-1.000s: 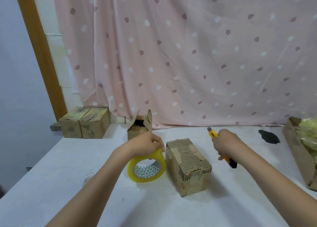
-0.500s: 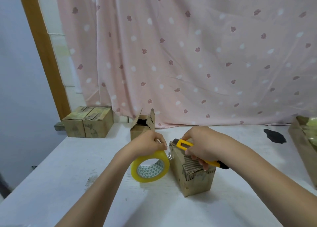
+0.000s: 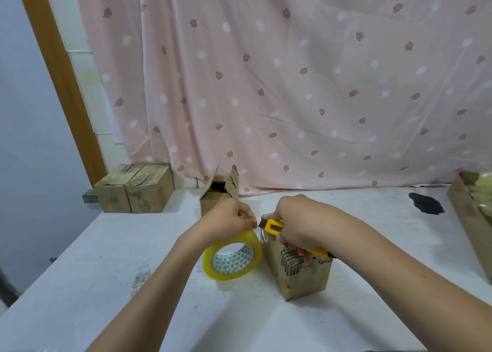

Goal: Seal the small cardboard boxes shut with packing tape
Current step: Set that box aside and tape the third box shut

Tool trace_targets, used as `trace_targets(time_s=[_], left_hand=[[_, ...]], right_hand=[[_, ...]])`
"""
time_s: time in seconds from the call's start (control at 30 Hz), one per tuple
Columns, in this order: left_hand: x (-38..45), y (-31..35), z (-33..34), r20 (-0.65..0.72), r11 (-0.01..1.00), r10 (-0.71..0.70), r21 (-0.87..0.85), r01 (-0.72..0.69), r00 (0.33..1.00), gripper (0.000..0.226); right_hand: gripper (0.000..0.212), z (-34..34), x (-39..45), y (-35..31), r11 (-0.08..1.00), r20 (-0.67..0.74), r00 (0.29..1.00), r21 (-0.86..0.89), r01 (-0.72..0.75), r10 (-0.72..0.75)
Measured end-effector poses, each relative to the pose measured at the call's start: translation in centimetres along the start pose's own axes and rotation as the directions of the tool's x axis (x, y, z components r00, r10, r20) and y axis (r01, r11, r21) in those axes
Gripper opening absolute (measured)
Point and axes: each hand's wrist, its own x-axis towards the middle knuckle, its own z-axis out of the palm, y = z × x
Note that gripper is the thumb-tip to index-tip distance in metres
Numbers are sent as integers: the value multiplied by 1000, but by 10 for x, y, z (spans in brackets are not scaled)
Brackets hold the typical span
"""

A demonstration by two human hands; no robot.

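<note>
Both forearms bare (no sleeves, rings or watch showing).

4 boxes [image 3: 298, 269], 1 tape roll [image 3: 231, 258], 1 knife [image 3: 277, 227].

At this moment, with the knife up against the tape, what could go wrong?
The knife tip sits right beside the left hand fingers pinching the tape roll; a slip could nick them. The right hand bears on the box, whose top is already ragged, so the blade might score the cardboard. If the roll goes slack, the short tape strip could fold onto itself before it is cut.
</note>
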Motion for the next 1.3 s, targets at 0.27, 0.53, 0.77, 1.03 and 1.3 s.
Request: trace_targets(time_s=[0.27,0.53,0.77,1.03,1.3], left_hand=[[-2,4,3,-19,999,6,38,-5,1000,10],[-2,5,1,-5,999,17,43,-17,1000,22],[-2,12,1,33,998,28,62,-30,999,30],[1,9,5,9,998,10,58,-11,1000,21],[-1,6,3,54,999,-23,41,21,998,14]], right_hand=[[6,-2,-6,-13,996,-38,999,-88,2,-6],[36,-4,-18,-26,989,-30,1000,-148,-11,6],[21,1,-21,-26,984,-23,998,-171,47,-52],[17,-10,-30,-16,985,28,1000,-172,-7,12],[37,-15,-19,40,984,-81,994,167,-65,80]])
